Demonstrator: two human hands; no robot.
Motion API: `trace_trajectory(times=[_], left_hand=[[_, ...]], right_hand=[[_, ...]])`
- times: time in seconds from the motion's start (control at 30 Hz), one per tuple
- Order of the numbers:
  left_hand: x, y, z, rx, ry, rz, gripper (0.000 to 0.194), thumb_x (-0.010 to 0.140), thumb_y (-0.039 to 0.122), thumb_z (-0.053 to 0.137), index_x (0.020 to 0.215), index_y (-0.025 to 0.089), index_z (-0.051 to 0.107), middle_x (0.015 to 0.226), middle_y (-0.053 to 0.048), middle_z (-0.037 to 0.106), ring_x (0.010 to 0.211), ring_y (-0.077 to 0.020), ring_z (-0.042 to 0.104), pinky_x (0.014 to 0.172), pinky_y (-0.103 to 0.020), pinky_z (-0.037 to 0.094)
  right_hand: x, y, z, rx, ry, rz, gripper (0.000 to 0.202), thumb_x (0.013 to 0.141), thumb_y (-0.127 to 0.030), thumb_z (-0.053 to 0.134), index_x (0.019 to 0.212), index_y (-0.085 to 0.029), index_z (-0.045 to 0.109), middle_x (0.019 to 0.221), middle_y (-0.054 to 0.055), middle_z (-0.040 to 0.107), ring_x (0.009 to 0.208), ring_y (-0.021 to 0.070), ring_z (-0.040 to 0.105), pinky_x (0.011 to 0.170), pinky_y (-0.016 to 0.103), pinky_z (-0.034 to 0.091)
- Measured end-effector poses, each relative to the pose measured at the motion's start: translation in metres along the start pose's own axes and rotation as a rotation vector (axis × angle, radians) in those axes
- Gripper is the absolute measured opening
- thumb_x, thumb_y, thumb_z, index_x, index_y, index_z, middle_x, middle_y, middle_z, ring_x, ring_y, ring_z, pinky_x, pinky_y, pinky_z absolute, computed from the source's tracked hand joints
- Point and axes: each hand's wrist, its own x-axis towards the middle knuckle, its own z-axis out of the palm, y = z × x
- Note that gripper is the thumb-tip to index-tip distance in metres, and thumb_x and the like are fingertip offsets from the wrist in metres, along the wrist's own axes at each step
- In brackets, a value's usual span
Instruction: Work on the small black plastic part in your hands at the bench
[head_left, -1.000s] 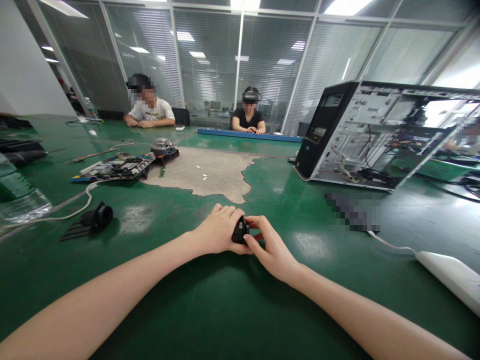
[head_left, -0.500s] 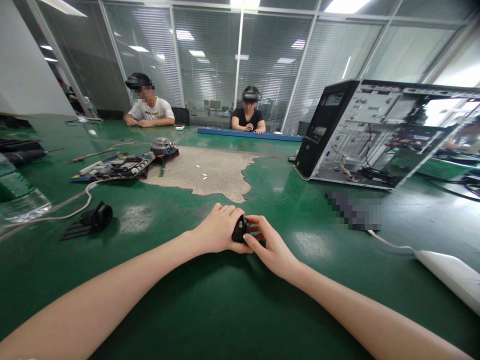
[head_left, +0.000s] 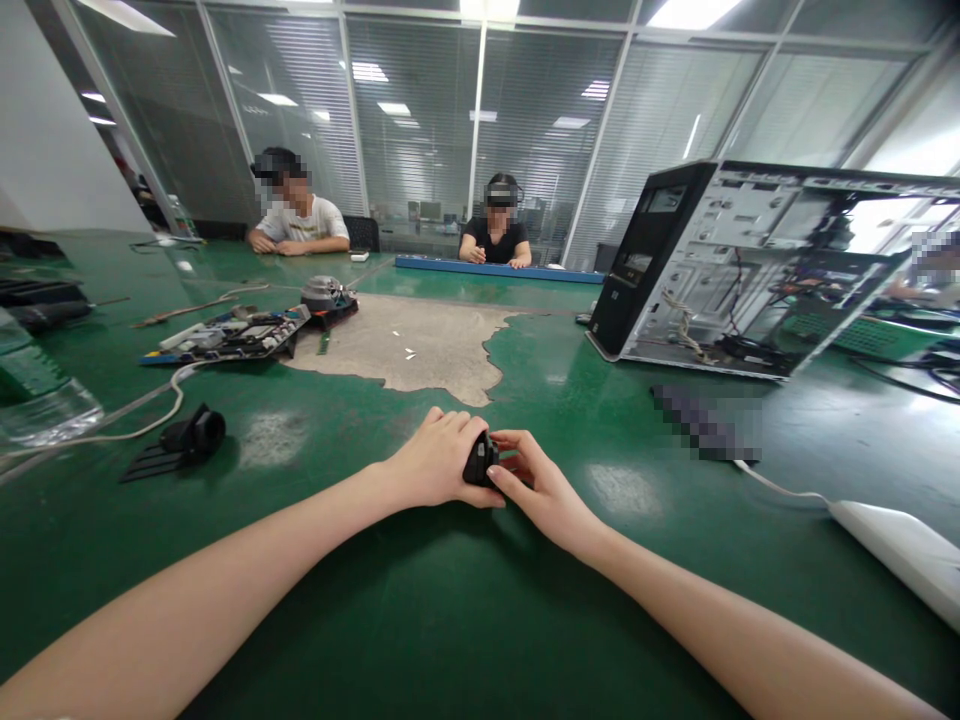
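Above the green table (head_left: pixel 420 610), a small black plastic part (head_left: pixel 478 462) sits between my two hands. My left hand (head_left: pixel 435 460) is wrapped round it from the left and covers most of it, so its exact kind cannot be made out. From the right, my right hand (head_left: pixel 536 490) has its thumb and fingers curved onto the part's near end. To the left, a black ring-shaped piece with a slatted flap (head_left: pixel 193 435) lies on the table.
At the right stands an opened computer case (head_left: pixel 675 270). A white power strip (head_left: pixel 900 550) lies near the right edge. Leftward are a circuit board (head_left: pixel 232 335), a CPU cooler (head_left: pixel 328 295) and a water bottle (head_left: pixel 45 390). Two people sit across the table.
My hands and the black part stay nearly in place, with only a slight shift of the right fingers. Across the table, the person in black has moved one hand a little to the left.
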Motion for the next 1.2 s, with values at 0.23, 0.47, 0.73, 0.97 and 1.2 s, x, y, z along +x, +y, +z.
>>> trace_trajectory(times=[0.23,0.47,0.73,0.97,1.2], left_hand=[[-0.001,-0.0002,0.0003,0.015,0.011,0.01,0.06,0.061,0.065,0.055,0.095,0.015,0.046,0.088,-0.007,0.055,0.08,-0.0234,0.051,0.071,-0.034,0.03],[-0.0002,0.0001,0.0007,0.01,0.014,0.008,0.064,0.057,0.068,0.056,0.094,0.016,0.046,0.087,-0.005,0.055,0.08,-0.023,0.051,0.072,-0.034,0.031],[-0.0015,-0.0007,0.0009,0.001,0.017,0.015,0.064,0.061,0.067,0.054,0.097,0.015,0.046,0.089,-0.006,0.055,0.081,-0.023,0.051,0.073,-0.034,0.031],[-0.0004,0.0002,-0.0006,0.0,0.006,0.008,0.066,0.057,0.069,0.057,0.094,0.016,0.046,0.088,-0.005,0.055,0.081,-0.023,0.051,0.072,-0.034,0.03],[-0.0006,-0.0006,0.0014,0.007,0.008,0.005,0.064,0.06,0.066,0.055,0.097,0.015,0.046,0.089,-0.007,0.055,0.081,-0.0237,0.051,0.073,-0.034,0.03]], right_hand=[[-0.0024,-0.0017,-0.0006,0.015,0.011,-0.082,0.027,0.077,-0.019,0.056,0.101,-0.021,0.045,0.1,0.004,0.051,0.095,0.0173,0.053,0.073,0.03,0.049],[-0.0004,0.0005,-0.0002,0.029,0.002,0.013,0.022,0.082,-0.023,0.05,0.103,-0.021,0.044,0.097,0.004,0.053,0.087,0.0155,0.056,0.073,0.03,0.049],[-0.0029,-0.0022,-0.001,0.007,0.009,-0.05,0.024,0.079,-0.022,0.054,0.101,-0.021,0.045,0.098,0.004,0.052,0.091,0.0169,0.055,0.072,0.03,0.048],[0.0006,-0.0016,-0.0011,0.051,0.016,0.019,0.017,0.083,-0.027,0.048,0.099,-0.021,0.045,0.096,0.003,0.053,0.087,0.0155,0.056,0.072,0.03,0.049],[-0.0019,-0.0049,-0.0003,-0.01,0.001,-0.022,0.025,0.08,-0.021,0.051,0.103,-0.021,0.044,0.095,0.004,0.053,0.082,0.0155,0.056,0.07,0.03,0.049]])
